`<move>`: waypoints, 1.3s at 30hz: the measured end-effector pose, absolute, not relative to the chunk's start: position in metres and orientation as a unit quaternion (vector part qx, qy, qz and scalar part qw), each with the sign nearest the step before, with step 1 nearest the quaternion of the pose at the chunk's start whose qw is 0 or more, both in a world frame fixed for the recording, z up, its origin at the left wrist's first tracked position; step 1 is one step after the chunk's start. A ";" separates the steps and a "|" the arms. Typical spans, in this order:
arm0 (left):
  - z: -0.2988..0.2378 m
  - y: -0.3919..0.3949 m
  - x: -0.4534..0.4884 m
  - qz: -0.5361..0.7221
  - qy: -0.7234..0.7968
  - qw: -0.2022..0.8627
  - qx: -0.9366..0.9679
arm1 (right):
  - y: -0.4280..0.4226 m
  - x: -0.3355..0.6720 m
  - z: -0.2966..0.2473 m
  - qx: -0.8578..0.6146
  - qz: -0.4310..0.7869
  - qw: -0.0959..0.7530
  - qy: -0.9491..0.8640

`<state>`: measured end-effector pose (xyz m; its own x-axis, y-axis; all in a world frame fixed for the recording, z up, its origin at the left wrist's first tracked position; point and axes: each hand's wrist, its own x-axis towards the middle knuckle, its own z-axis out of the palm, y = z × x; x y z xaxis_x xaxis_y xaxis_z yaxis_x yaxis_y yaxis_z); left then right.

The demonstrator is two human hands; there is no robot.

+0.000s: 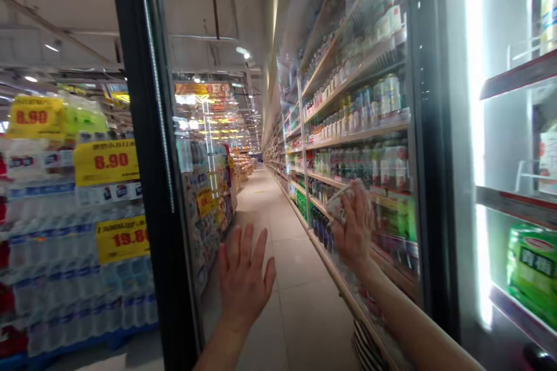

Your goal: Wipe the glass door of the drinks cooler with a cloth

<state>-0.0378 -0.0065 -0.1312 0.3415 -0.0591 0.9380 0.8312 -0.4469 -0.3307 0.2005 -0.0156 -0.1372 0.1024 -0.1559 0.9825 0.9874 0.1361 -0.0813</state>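
Note:
A glass cooler door (304, 278) in a dark frame stands open in front of me, and the aisle shows through its pane. My left hand (243, 278) is open, its fingers spread and its palm facing the glass in the lower middle. Farther right, my right hand (357, 226) holds a pale, crumpled cloth (342, 203) against the pane, with fingers pointing up. Part of the cloth is hidden behind those fingers. Rows of bottles (348, 159) on shelves appear in the glass behind the right hand, somewhat blurred.
On the right are lit cooler shelves (513, 203) with a green package (533, 272). The door's black frame edge (148, 162) rises on the left. Beyond it, stacked water bottles (82, 278) carry yellow price signs (107, 161). A tiled floor (256, 197) runs into the distance.

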 end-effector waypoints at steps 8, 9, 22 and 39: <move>-0.131 -0.008 -0.039 -0.500 -0.278 0.441 -0.692 | -0.011 0.238 -0.146 -0.473 -0.465 0.633 -0.398; -0.131 -0.008 -0.038 -0.504 -0.274 0.440 -0.690 | -0.010 0.247 -0.145 -0.485 -0.455 0.656 -0.358; -0.131 -0.010 -0.037 -0.503 -0.285 0.440 -0.687 | -0.016 0.200 -0.137 -0.452 -0.476 0.608 -0.447; -0.132 -0.010 -0.036 -0.520 -0.286 0.414 -0.690 | -0.018 0.167 -0.132 -0.402 -0.482 0.544 -0.557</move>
